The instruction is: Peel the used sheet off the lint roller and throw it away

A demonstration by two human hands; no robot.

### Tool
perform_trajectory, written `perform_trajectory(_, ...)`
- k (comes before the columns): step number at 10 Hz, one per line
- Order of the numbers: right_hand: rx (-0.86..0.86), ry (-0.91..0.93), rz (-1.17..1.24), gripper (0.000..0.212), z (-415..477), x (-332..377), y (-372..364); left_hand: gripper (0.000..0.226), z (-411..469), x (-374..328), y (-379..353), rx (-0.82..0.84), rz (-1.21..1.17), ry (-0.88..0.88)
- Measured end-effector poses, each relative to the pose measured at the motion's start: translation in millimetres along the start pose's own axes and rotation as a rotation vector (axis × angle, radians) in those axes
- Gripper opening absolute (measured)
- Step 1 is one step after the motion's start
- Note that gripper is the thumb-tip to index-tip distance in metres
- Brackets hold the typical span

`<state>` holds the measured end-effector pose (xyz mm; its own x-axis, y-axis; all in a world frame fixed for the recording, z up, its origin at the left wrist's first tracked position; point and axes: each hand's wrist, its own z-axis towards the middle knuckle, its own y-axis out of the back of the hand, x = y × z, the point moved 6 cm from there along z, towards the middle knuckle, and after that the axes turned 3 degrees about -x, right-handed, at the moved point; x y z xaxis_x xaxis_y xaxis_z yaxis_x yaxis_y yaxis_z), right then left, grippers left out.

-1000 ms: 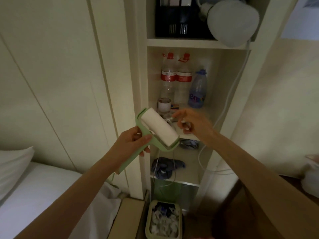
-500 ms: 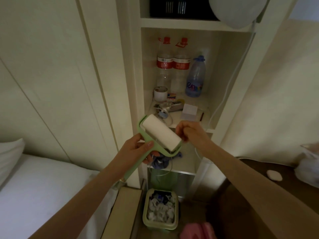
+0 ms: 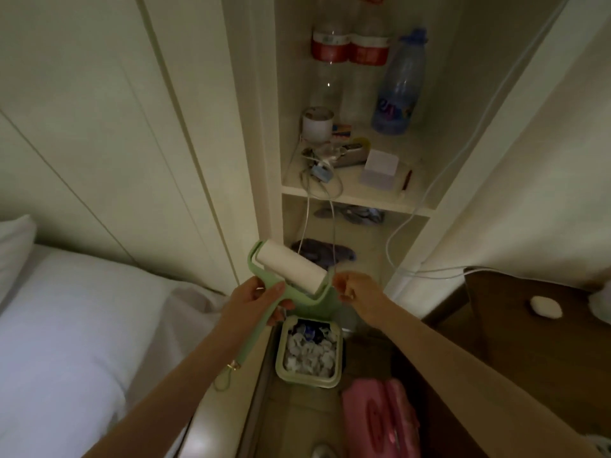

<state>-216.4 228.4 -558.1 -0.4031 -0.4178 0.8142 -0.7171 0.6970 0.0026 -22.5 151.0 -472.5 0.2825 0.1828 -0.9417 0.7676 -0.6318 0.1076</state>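
Note:
I hold a green lint roller (image 3: 291, 271) with a white sticky roll in front of the shelf unit. My left hand (image 3: 254, 304) is wrapped around its green handle. My right hand (image 3: 358, 294) has its fingers pinched at the right end of the roll; I cannot tell whether it grips a sheet edge. Directly below, on the floor, stands a small green waste bin (image 3: 281, 365), full of crumpled white paper.
A white shelf unit (image 3: 357, 201) holds bottles (image 3: 400, 87), a tape roll, a box and cables. A bed with white sheets (image 3: 66, 319) lies to the left. A brown wooden table (image 3: 535, 312) stands right, a pink object (image 3: 380, 421) on the floor.
The view has tilted down, so the bin and floor show more. Both hands and the roller sit lower, above the bin. My right hand came from the shelf to the roll's right end.

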Motion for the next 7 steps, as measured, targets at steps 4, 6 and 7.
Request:
perform_trajectory(4, -0.136, -0.392, 0.041, 0.032, 113.6, -199.4, 13.0, 0.005, 47.8, 140.6, -14.7, -0.104, -0.092, 0.132)
perform_trajectory(6, -0.114, -0.462, 0.060, 0.011, 122.4, -216.5, 18.8, 0.007, 49.6, 166.9, -15.7, -0.099, -0.102, 0.143)
perform_trajectory(7, -0.110, -0.454, -0.029, 0.017, 106.2, -206.0, 21.5, 0.005, 39.6, 157.0, -13.8, -0.098, -0.108, 0.140)
